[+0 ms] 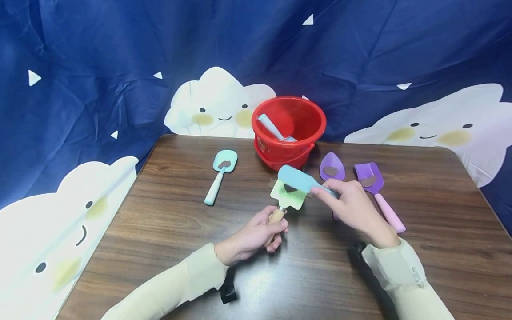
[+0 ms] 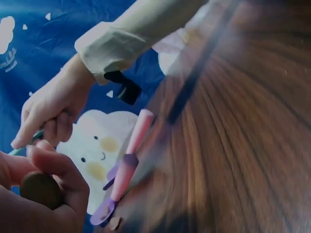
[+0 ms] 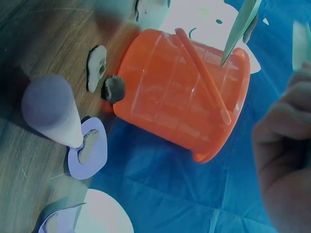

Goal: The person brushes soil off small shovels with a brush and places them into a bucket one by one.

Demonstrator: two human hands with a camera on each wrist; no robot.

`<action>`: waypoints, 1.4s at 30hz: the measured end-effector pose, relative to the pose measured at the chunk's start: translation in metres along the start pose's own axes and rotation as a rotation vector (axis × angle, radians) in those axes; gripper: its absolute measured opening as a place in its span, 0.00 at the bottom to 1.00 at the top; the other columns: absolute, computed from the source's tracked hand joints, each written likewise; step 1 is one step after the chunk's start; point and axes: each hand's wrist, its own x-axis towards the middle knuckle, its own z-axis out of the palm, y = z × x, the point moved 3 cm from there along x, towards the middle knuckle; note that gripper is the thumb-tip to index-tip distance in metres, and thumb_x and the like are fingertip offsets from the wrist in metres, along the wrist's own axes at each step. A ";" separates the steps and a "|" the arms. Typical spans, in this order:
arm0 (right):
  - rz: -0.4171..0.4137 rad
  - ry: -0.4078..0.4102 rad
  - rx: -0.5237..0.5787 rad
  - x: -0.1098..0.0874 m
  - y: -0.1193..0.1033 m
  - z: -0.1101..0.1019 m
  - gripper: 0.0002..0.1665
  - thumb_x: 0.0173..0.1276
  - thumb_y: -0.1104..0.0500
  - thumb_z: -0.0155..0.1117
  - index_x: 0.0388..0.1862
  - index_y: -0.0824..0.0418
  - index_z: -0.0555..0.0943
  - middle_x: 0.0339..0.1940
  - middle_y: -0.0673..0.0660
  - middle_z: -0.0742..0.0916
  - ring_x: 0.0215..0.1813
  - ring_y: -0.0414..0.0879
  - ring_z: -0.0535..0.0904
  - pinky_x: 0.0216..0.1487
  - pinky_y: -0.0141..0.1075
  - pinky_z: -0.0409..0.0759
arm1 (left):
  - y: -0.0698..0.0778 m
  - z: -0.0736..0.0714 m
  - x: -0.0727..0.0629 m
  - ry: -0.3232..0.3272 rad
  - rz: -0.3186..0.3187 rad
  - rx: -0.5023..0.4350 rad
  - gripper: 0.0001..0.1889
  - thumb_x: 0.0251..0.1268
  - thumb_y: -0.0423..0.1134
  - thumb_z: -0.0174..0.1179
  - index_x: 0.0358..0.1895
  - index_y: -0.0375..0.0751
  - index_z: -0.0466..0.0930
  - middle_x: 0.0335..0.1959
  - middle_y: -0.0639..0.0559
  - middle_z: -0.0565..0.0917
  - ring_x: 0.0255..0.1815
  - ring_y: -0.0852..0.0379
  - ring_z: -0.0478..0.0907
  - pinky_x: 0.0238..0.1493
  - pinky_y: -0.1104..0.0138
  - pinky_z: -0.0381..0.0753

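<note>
In the head view my left hand (image 1: 258,233) grips the wooden handle (image 1: 277,215) of a small toy shovel with a pale green blade (image 1: 295,199). A dark brown lump lies on that blade. My right hand (image 1: 356,206) holds a light blue toy shovel (image 1: 298,178) by its handle, its blade above and partly overlapping the green one. Whether the two blades touch I cannot tell. Just behind them stands a red bucket (image 1: 276,153) with a light blue-handled tool (image 1: 270,126) leaning inside. The left wrist view shows the left fingers curled round the handle's end (image 2: 41,190).
A turquoise shovel (image 1: 216,186) with a brown piece on it lies to the left. On the right are two purple-bladed shovels, one rounded (image 1: 333,161) and one squarish (image 1: 366,170), each bearing a brown piece. Brown lumps (image 3: 114,89) lie by the bucket's base. A blue curtain hangs behind.
</note>
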 end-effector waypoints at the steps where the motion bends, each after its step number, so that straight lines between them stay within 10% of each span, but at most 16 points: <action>1: -0.027 -0.024 -0.008 0.000 -0.001 0.002 0.09 0.65 0.49 0.66 0.26 0.48 0.80 0.08 0.41 0.70 0.13 0.35 0.66 0.18 0.30 0.65 | 0.000 0.000 0.000 -0.004 -0.014 -0.019 0.20 0.72 0.33 0.48 0.61 0.34 0.53 0.33 0.51 0.73 0.15 0.63 0.68 0.18 0.74 0.67; 16: -0.171 -0.158 -0.166 0.001 -0.012 0.019 0.23 0.63 0.46 0.66 0.17 0.49 0.66 0.13 0.41 0.62 0.19 0.36 0.55 0.26 0.29 0.59 | -0.005 0.009 0.003 0.032 -0.056 -0.016 0.12 0.69 0.29 0.49 0.50 0.40 0.57 0.29 0.49 0.73 0.21 0.60 0.75 0.26 0.72 0.77; 42: -0.306 0.170 -0.268 0.003 -0.001 0.028 0.17 0.62 0.46 0.68 0.20 0.51 0.75 0.09 0.44 0.63 0.15 0.37 0.58 0.18 0.30 0.57 | -0.004 0.012 0.000 0.005 -0.078 -0.050 0.11 0.67 0.25 0.46 0.45 0.39 0.55 0.27 0.50 0.71 0.18 0.61 0.69 0.24 0.72 0.74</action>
